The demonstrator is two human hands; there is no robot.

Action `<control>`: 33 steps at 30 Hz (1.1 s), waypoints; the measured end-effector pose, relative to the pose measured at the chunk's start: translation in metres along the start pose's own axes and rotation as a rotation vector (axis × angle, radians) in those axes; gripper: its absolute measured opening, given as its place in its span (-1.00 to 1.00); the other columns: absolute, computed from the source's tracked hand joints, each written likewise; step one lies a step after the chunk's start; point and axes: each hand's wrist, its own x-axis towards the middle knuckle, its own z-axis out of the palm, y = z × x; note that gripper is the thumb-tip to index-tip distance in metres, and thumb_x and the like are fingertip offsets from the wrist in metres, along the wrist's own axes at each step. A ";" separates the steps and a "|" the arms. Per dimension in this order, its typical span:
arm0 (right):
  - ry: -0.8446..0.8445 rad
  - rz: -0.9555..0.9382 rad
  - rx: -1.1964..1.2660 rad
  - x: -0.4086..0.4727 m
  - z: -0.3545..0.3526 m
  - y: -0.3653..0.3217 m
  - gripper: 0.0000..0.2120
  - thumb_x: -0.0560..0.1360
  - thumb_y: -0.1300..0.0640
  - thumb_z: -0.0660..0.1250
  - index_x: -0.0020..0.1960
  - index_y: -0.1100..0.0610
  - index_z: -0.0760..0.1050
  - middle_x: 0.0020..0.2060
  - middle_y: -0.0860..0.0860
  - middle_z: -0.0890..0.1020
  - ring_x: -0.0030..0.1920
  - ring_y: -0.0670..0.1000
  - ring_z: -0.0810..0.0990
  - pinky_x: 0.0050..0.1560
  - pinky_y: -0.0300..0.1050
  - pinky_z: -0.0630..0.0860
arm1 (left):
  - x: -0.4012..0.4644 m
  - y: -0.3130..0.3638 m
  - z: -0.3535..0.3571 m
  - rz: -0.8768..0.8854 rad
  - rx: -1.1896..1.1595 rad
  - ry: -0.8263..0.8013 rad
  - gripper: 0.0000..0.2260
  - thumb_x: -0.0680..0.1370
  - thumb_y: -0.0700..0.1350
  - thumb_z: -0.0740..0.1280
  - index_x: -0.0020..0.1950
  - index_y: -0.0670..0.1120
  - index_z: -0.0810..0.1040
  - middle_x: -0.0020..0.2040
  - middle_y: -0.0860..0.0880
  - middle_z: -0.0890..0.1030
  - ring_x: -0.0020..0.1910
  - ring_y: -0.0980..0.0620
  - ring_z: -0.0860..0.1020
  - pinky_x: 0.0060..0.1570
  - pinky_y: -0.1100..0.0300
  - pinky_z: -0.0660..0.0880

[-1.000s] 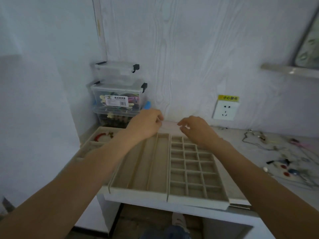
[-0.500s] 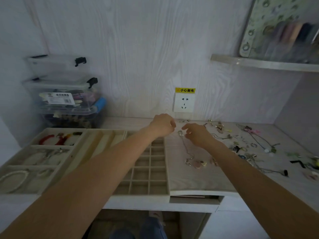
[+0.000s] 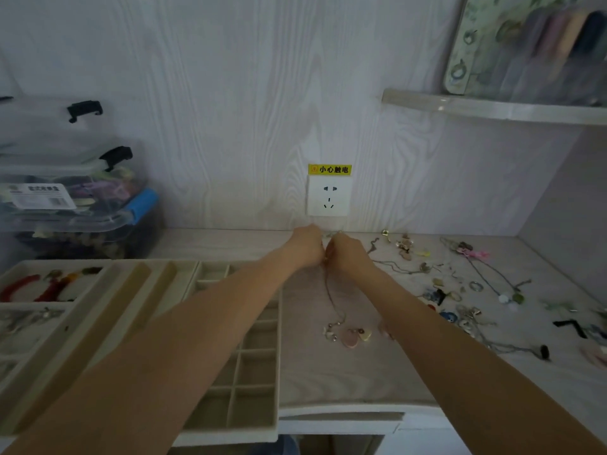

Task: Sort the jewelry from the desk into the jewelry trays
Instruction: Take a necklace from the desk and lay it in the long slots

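My left hand and my right hand meet just below the wall socket, and both pinch the top ends of a thin chain necklace. Its chain runs down the desk to a cluster of pale charms that lies on the surface. Beige jewelry trays fill the left: a grid tray under my left forearm, a long-slot tray, and a tray with red bracelets. Several loose necklaces, rings and earrings are scattered on the desk's right half.
Stacked clear storage boxes stand at the back left against the wall. A wall socket with a yellow label sits behind my hands. A shelf with a patterned case juts out at the upper right. The desk's front edge is near.
The view has swung right, away from the trays. My hands have come together from a small gap and now pinch the necklace's ends; its chain looks drawn straighter.
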 end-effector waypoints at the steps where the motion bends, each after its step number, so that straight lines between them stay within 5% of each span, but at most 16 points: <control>1: -0.002 0.015 0.018 0.001 0.000 0.000 -0.74 0.51 0.23 0.30 0.16 0.33 0.44 0.05 0.22 0.56 0.17 0.17 0.52 -0.03 -0.11 0.42 | 0.002 0.002 0.000 -0.005 0.013 0.001 -0.76 0.56 -0.27 0.23 -0.33 -0.18 0.39 -0.18 -0.16 0.54 0.00 -0.10 0.53 -0.27 0.26 0.40; 5: -0.021 0.027 0.061 0.004 -0.001 0.003 -0.75 0.49 0.19 0.35 0.10 0.30 0.45 0.05 0.20 0.55 0.21 0.16 0.51 -0.01 -0.12 0.45 | 0.008 0.007 0.005 -0.015 0.055 -0.014 -0.71 0.58 -0.26 0.21 -0.35 -0.16 0.32 0.15 -0.25 0.55 0.14 -0.13 0.53 -0.01 0.17 0.45; 7: -0.024 0.028 0.075 0.004 -0.002 0.004 -0.64 0.50 0.18 0.34 0.24 0.32 0.43 0.20 0.21 0.53 0.22 0.14 0.50 0.13 -0.11 0.42 | 0.011 0.007 0.007 -0.037 0.049 -0.011 -0.92 0.58 -0.26 0.21 -0.06 -0.26 0.47 0.12 -0.24 0.54 0.13 -0.13 0.53 -0.02 0.16 0.47; 10: -0.042 0.029 0.096 0.003 -0.002 0.009 -0.76 0.49 0.21 0.34 0.10 0.31 0.52 0.04 0.22 0.59 0.06 0.11 0.57 0.03 -0.11 0.47 | 0.012 0.006 0.007 -0.034 0.075 -0.010 -0.74 0.54 -0.24 0.29 0.21 -0.29 0.43 0.06 -0.18 0.54 0.09 -0.08 0.53 -0.13 0.21 0.45; 11: -0.043 0.023 0.105 0.000 -0.003 0.010 -0.90 0.48 0.24 0.32 -0.07 0.28 0.55 -0.13 0.21 0.59 -0.10 0.07 0.58 -0.14 -0.15 0.47 | 0.009 0.006 0.005 -0.030 0.075 -0.015 -0.71 0.53 -0.21 0.32 0.21 -0.28 0.43 0.11 -0.18 0.54 0.12 -0.09 0.53 -0.07 0.19 0.47; 13: -0.041 0.030 0.141 -0.003 -0.003 0.012 -0.84 0.46 0.31 0.28 -0.29 0.29 0.51 -0.31 0.20 0.53 -0.27 0.03 0.53 -0.36 -0.19 0.34 | 0.004 0.006 0.003 -0.015 0.074 -0.052 -0.76 0.51 -0.19 0.35 0.11 -0.27 0.48 0.06 -0.18 0.56 0.11 -0.09 0.54 -0.05 0.17 0.49; 16: -0.051 0.000 0.276 -0.009 -0.006 0.015 -0.80 0.46 0.34 0.30 0.02 0.40 0.60 -0.09 0.26 0.63 -0.07 0.14 0.59 -0.14 -0.11 0.46 | 0.000 0.002 -0.003 0.021 -0.067 -0.032 -0.89 0.51 -0.24 0.33 -0.21 -0.23 0.50 -0.21 -0.13 0.54 -0.03 -0.04 0.54 -0.33 0.28 0.40; 20: -0.052 -0.016 0.576 -0.026 -0.022 0.017 -0.84 0.45 0.34 0.34 0.01 0.31 0.62 -0.26 0.10 0.57 -0.22 -0.01 0.50 -0.23 -0.18 0.45 | -0.019 -0.003 -0.024 0.173 -0.354 0.060 -0.93 0.48 -0.26 0.39 -0.06 -0.19 0.61 -0.15 -0.03 0.57 -0.08 0.04 0.53 0.02 0.20 0.46; 24: -0.059 -0.027 0.806 -0.047 -0.044 0.016 -0.90 0.48 0.29 0.33 -0.06 0.20 0.61 -0.19 0.02 0.60 -0.18 -0.07 0.52 -0.18 -0.25 0.45 | -0.040 -0.011 -0.043 0.250 -0.591 0.071 -0.92 0.48 -0.32 0.37 -0.04 -0.23 0.58 -0.27 -0.03 0.58 -0.23 0.12 0.57 -0.13 0.34 0.54; 28: -0.083 -0.075 0.899 -0.066 -0.065 0.003 -0.91 0.48 0.25 0.34 -0.16 0.11 0.57 -0.12 0.02 0.63 -0.06 -0.02 0.59 -0.09 -0.20 0.49 | -0.059 -0.012 -0.062 0.332 -0.474 0.125 -0.92 0.50 -0.29 0.36 -0.03 -0.23 0.61 -0.19 -0.07 0.62 -0.07 -0.02 0.62 0.06 0.18 0.54; 33: -0.106 -0.121 0.957 -0.085 -0.085 -0.016 -0.93 0.49 0.28 0.32 -0.11 0.14 0.54 -0.18 0.03 0.66 -0.23 -0.06 0.62 -0.13 -0.22 0.48 | -0.079 -0.001 -0.085 0.386 -0.476 0.227 -0.89 0.54 -0.23 0.31 -0.17 -0.09 0.52 -0.20 -0.05 0.61 -0.19 0.05 0.62 0.03 0.14 0.52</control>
